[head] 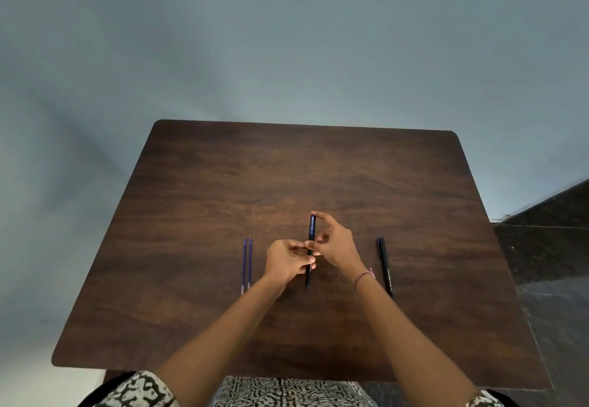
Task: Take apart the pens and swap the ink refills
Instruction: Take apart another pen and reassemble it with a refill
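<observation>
Dark brown wood grain covers the table (287, 167), which stands against a pale grey-blue wall (287, 40). Over the middle of the table, towards its near half, both hands hold a black pen with a blue label (311, 229), its length running near to far.

The left hand (288, 261) has its fingers curled round the near part of the barrel, with the near tip sticking out below them. The right hand (336, 244) pinches the barrel just beyond the left hand, and its forefinger reaches up to rest against the far end of the pen. Whether the barrel has come apart at all under the fingers cannot be told.

To the left of the hands a blue refill (244, 263) lies on the wood, and a second blue refill (250, 260) lies just beside it, parallel, both pointing away from the person. To the right of the hands a second black pen (383, 256) lies on the table, also running near to far, its near end partly behind the right forearm.

A beaded bracelet (363, 276) circles the right wrist. Black-and-white patterned clothing (287, 390) shows at the near edge, and dark floor tiles (548, 263) show to the right of the table.
</observation>
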### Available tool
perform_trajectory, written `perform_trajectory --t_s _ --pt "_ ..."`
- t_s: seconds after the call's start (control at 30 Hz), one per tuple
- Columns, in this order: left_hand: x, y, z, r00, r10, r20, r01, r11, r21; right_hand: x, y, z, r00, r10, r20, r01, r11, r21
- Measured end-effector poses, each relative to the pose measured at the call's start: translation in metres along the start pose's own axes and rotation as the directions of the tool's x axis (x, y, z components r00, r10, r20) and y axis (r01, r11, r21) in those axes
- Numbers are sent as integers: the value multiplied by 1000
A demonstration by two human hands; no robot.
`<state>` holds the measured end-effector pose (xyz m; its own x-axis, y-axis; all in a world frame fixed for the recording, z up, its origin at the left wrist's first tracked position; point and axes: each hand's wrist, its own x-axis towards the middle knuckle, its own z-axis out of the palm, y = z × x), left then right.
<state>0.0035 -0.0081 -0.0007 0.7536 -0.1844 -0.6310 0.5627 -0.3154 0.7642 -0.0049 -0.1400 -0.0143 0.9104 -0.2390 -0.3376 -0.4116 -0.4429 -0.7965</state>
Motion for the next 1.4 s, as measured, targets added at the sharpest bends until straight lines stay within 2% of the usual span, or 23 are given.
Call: perform_trajectory --t_s 0.2,0.43,0.6,0.83,0.9,1.17,1.3,1.4 --pt "5 3 1 1000 26 -1 -26 999 24 4 -2 -2 999 38 -25 -37 999 17" --pt "8 5 1 999 31 9 -31 999 37 1 -1 2 998 54 18 -55 996 72" --pt "8 9 4 999 -29 -32 27 998 -61 5 -7 5 999 25 44 -24 999 -25" --pt "8 3 24 995 -96 -18 93 988 -124 -3 5 -4 999 29 28 -27 997 -73" --pt "7 -1 29 994 -110 -16 108 987 -119 -9 10 -8 998 64 14 -64 997 -33" --pt "7 -6 51 991 -135 -14 134 990 -44 -32 28 -21 982 141 -129 -138 990 29" --pt "7 -6 62 994 -110 -12 110 994 8 -42 42 -41 914 144 -379 -175 983 -48" --pt "6 -6 74 995 -98 9 98 995 24 -51 57 -56 867 117 -485 -207 969 -136"
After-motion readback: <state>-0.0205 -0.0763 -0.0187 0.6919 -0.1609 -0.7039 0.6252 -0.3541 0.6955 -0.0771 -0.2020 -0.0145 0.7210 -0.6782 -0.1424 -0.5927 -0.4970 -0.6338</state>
